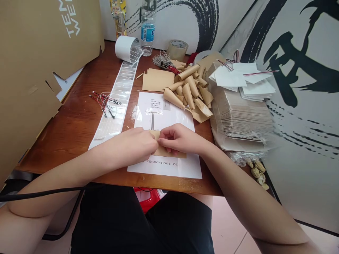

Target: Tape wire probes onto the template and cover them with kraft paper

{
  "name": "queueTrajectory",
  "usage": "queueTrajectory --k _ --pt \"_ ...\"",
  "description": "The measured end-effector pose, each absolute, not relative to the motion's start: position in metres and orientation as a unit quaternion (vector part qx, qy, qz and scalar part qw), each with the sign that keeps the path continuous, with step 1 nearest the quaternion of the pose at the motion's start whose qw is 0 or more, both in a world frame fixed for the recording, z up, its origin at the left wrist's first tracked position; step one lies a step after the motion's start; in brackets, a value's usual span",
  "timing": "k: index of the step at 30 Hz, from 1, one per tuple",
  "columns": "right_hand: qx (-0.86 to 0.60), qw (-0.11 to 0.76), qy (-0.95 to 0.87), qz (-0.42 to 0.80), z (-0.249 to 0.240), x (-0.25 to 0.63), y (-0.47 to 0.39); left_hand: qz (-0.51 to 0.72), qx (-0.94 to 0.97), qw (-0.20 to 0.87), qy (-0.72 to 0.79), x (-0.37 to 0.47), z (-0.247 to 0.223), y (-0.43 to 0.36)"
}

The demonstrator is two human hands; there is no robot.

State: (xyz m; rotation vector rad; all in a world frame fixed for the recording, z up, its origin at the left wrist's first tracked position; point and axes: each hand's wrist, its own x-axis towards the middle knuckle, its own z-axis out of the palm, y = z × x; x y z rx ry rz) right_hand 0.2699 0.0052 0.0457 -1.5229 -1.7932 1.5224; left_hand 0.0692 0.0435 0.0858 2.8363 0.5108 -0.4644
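A flat piece of brown kraft paper [166,151] lies on a printed white sheet [169,171] at the table's front edge. My left hand [141,143] rests over the paper's left end with its fingers curled closed. Just beside it, my right hand [178,139] is closed too, thumb and fingertips pinched together above the paper. Their fingertips nearly meet, and whatever is between them is hidden. Beyond the hands, the sheet carries printed text and a picture of a thin forked part.
Rolled brown paper cones [188,91] pile up behind the sheet, near flat brown papers [158,79] and bundled wires [165,61]. A label strip [120,91] with loose wires [106,102] runs along the left. To the right stands a cardboard stack [241,120] topped with white cards [230,76].
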Motion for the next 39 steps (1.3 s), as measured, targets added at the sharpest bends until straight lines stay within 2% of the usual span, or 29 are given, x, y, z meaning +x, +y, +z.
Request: queueTrajectory --k 20,39 --pt "-0.529 0.166 -0.639 0.533 0.046 0.270 0.004 -0.189 0.934 0.209 0.220 0.070 0.091 0.059" --pt "-0.528 0.167 -0.642 0.531 0.045 0.270 0.005 -0.181 0.933 0.223 0.215 0.069 0.088 0.060"
